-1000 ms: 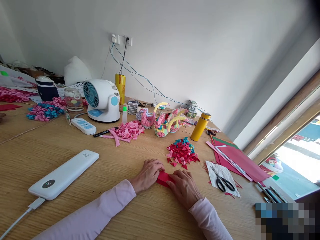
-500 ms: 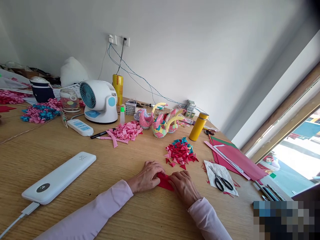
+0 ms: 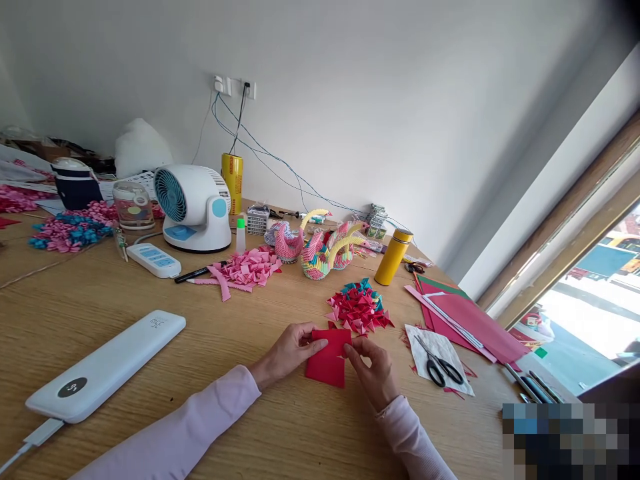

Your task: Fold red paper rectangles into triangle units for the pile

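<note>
A rectangular piece of red paper point(image 3: 327, 367) is held up between my two hands, just above the wooden table. My left hand point(image 3: 290, 352) pinches its upper left edge, thumb on the front. At the upper right edge, my right hand point(image 3: 373, 367) pinches it between thumb and fingers. Right behind the paper lies a pile of small folded paper triangles point(image 3: 359, 310), red, pink and teal. To the right of my right hand, black-handled scissors point(image 3: 440, 363) rest on a white tissue point(image 3: 417, 347) with thin red scraps around it.
Folded paper swans point(image 3: 320, 250) stand behind the triangles, beside a yellow flask point(image 3: 393, 257). Pink paper pieces point(image 3: 250, 268), a glue bottle point(image 3: 241, 237) and a white fan point(image 3: 195, 207) are farther left. A white power bank point(image 3: 107, 363) lies front left; red sheets point(image 3: 480, 320) lie right.
The red paper, earlier low on the table and mostly covered by my hands, is now raised and shows as a rectangle. My fingers have shifted to its upper edges. The view has shifted slightly.
</note>
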A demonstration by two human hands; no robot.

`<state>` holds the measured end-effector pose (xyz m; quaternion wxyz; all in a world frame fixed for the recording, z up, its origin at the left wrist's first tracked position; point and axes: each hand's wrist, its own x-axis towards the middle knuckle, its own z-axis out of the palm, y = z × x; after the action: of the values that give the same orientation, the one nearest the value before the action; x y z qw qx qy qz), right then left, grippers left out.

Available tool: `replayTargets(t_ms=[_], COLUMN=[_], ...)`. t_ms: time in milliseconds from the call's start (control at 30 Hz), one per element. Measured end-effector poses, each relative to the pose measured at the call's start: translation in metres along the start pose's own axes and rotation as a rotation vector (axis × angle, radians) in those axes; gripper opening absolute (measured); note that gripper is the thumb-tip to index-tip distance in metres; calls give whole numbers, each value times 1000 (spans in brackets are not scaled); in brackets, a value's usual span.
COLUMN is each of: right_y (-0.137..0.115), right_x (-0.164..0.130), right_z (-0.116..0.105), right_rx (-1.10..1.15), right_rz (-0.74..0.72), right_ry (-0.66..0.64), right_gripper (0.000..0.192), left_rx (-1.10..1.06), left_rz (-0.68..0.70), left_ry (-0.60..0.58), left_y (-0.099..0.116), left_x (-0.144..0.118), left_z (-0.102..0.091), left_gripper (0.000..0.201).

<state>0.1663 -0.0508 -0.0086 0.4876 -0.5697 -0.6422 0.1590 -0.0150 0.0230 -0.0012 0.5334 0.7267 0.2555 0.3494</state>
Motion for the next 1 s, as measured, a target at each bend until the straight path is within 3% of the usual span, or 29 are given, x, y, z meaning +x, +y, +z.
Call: replayTargets(t_ms=[267, 467, 633, 800, 1000], right_y=[12, 12, 9, 12, 5], right_x=[3, 3, 4, 2, 2], right_z=[9, 10, 8, 10, 9], right_rx=[394, 568, 633, 644, 701], right_rz=[186, 274, 303, 335, 381], right_ry=[-60, 18, 48, 19, 14], right_gripper=[34, 33, 33, 34, 34], left_rx=[-142, -187, -395, -328, -361], left_rz=[-104, -138, -202, -169, -228], left_ry=[9, -56, -23, -35, -27], left_y=[-4, 3, 9, 5, 9], left_x=[-2, -3, -3, -3, -5], left_z=[4, 4, 4, 6, 7], left_gripper=[40, 43, 47, 42, 36])
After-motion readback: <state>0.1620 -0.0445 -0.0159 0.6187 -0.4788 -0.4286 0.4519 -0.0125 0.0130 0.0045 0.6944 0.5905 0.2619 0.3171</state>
